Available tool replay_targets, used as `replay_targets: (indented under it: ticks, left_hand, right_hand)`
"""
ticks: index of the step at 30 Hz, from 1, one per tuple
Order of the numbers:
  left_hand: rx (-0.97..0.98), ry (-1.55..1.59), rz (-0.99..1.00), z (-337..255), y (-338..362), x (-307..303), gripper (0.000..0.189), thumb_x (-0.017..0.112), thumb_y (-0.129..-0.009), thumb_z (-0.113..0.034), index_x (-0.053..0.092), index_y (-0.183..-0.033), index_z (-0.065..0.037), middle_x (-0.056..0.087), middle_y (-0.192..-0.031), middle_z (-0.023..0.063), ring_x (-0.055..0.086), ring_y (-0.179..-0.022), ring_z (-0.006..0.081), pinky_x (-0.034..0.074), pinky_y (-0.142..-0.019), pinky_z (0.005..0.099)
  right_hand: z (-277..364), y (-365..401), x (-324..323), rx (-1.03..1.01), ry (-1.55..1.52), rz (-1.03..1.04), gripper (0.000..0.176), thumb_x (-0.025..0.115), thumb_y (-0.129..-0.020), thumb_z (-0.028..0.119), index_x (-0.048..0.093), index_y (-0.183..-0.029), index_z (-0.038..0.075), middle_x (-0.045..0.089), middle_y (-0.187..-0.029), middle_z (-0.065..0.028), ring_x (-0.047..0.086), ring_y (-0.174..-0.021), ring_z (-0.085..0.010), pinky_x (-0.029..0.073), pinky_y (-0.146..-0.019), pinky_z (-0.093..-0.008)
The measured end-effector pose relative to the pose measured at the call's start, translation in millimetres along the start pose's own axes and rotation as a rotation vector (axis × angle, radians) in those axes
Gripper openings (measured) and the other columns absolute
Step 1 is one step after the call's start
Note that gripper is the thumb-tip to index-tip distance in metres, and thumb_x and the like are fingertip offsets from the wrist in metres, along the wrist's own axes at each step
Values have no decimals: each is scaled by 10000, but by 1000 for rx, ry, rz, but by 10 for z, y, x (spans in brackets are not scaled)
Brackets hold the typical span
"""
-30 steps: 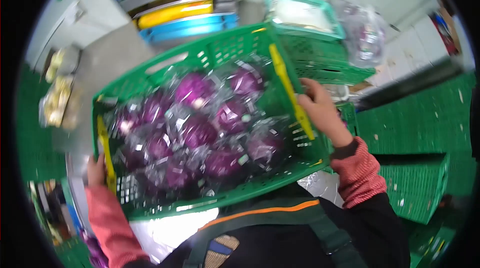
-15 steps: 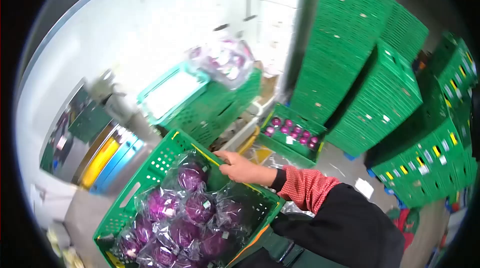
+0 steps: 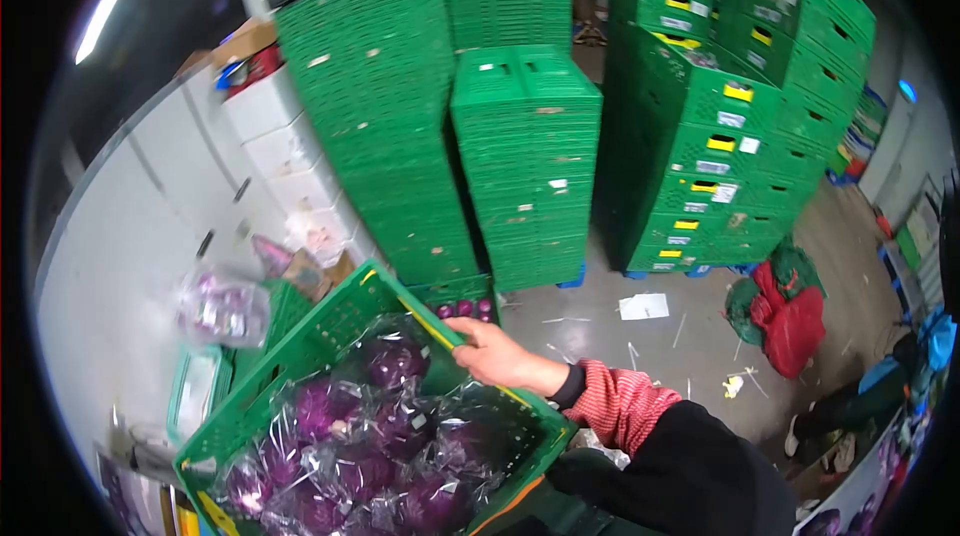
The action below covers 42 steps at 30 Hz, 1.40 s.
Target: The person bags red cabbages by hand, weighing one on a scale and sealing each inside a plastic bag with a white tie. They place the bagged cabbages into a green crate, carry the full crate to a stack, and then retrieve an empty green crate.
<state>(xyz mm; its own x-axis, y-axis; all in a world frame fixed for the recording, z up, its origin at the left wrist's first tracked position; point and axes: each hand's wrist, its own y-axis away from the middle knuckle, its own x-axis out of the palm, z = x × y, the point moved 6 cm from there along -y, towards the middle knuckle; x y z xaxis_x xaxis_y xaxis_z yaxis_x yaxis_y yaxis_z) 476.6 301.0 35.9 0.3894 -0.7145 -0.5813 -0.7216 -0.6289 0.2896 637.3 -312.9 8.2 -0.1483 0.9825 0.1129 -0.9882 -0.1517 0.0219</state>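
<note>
A green plastic crate (image 3: 300, 338) is tilted across the lower left of the head view. Inside it lie several purple cabbages (image 3: 398, 360) wrapped in clear plastic. The fingers of my right hand (image 3: 497, 352) are closed over the crate's far rim, beside its yellow strip. A red-checked cuff and black sleeve cover that arm. My left hand does not show.
Tall stacks of green crates (image 3: 385, 136) stand ahead, with more crate stacks (image 3: 720, 176) farther right. Red and green net sacks (image 3: 795, 326) and a white sheet (image 3: 643, 307) lie on the floor. Part of a person (image 3: 850, 401) shows at the right edge.
My view has swung to the right, bringing the right-hand stacks and the floor sacks into sight. The crate stays in my right hand and turns along with me.
</note>
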Motion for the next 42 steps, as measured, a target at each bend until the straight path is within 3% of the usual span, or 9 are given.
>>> replay_targets:
  ticks: [6,9,14,17,20,26,31,34,42]
  left_hand:
    - [230,-157,262,-1560,-294,1851,325,603,-883,-383,513,-826,-75,393,-466,-20,403,-343,112,304,-319,287]
    - [329,-227,377,-2574,395,2976,352,628,-875,-360,513,-842,-29,412,-485,0,402,-345,120,306,-321,304]
    - [518,-299,655,-3723,1240,4445,385,631,-881,-354,532,-986,2,461,-553,3,424,-373,119,321,-340,284]
    - [654,-319,817,-4306,1654,5094,354,612,-894,-364,551,-942,-18,491,-580,3,431,-383,105,332,-352,261]
    - [716,-337,972,-4780,2071,5588,356,604,-900,-368,544,-960,-22,493,-585,-2,441,-406,92,326,-363,248]
    - [975,-178,993,-5828,2864,6224,447,622,-885,-374,503,-1103,-2,458,-630,-30,376,-452,51,295,-393,234]
    - [1100,-93,1037,-6522,3280,6938,507,628,-877,-393,494,-1153,11,472,-648,-32,371,-445,39,302,-398,222]
    - [1120,-96,1140,-6848,3473,7206,724,628,-882,-372,318,-1327,106,446,-646,-28,385,-465,37,300,-398,207]
    - [1096,52,1042,-7675,4007,7888,457,648,-866,-400,471,-1024,-10,403,-637,-27,368,-440,41,297,-370,213]
  right_hand:
    - [725,743,-2145,116,31,-337,520,508,-878,64,367,-1378,27,501,-673,-1,423,-464,-75,344,-405,-230]
    - [1162,1236,-3063,128,65,-466,489,513,-893,116,380,-1352,15,514,-721,-17,436,-487,-81,357,-417,-239]
    - [1680,2201,-3999,69,47,-792,427,527,-897,131,429,-1282,-25,494,-732,-29,438,-511,-84,341,-434,-241]
    - [1890,2703,-4253,66,-51,-900,410,521,-920,151,431,-1285,-12,494,-744,-15,414,-513,-64,332,-439,-225]
    - [1990,3154,-4400,54,6,-1057,407,520,-924,172,438,-1287,7,496,-746,-5,409,-509,-55,335,-435,-216]
    - [2286,3610,-4262,-242,131,-1335,414,487,-932,165,440,-1308,0,488,-753,1,376,-468,-32,301,-405,-166]
    - [2484,3774,-4549,-309,212,-1552,458,486,-938,172,401,-1360,13,476,-699,-11,347,-443,-30,290,-390,-170]
    - [2555,3715,-4810,-372,221,-1549,469,492,-940,176,389,-1367,13,481,-710,-12,346,-444,-26,291,-390,-170]
    - [3230,3403,-6245,-452,321,-1485,454,477,-934,165,406,-1352,2,473,-716,-15,352,-442,-25,287,-380,-166]
